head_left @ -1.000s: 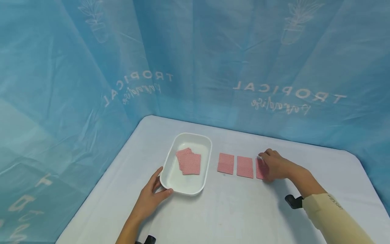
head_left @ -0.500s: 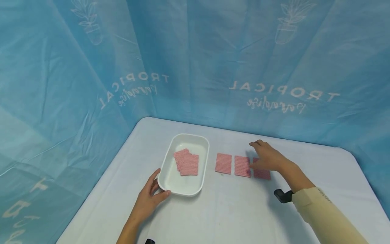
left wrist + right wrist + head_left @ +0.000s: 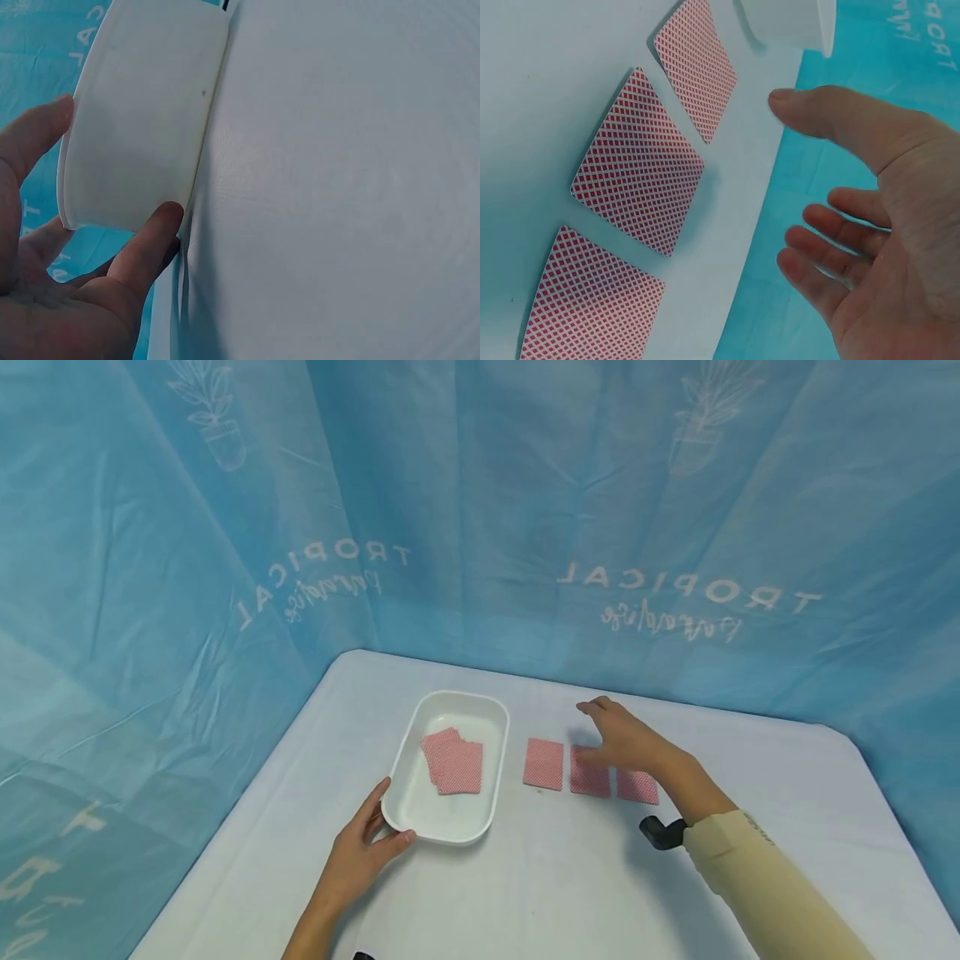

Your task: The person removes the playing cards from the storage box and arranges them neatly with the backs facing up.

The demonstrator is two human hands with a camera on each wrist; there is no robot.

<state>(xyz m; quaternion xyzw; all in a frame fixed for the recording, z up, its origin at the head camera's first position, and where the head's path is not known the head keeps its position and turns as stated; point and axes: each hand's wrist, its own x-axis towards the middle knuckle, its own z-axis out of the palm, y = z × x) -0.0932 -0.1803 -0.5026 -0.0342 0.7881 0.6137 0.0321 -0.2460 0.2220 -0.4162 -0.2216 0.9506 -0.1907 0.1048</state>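
Observation:
My left hand (image 3: 360,856) grips the near left corner of a white plastic tray (image 3: 442,831). In the left wrist view its fingers (image 3: 154,236) spread around the tray's outer wall (image 3: 142,112). Inside the tray lie overlapping face-down playing cards (image 3: 460,768) with a red checked back. My right hand (image 3: 626,739), holding nothing, hovers over the row to the tray's right with thumb and fingers apart. That row has three spots of face-down cards: a left one (image 3: 543,764), a middle one (image 3: 589,778) partly under the hand, and a right one (image 3: 637,787).
A white cloth covers the table (image 3: 517,893). Blue printed curtains (image 3: 487,527) stand behind and to the left of it. A black wrist mount (image 3: 663,833) juts from the right sleeve.
My right hand has lifted off the rightmost card and moved left over the middle one, fingers empty. The left hand keeps its grip on the tray. The head view has shifted slightly.

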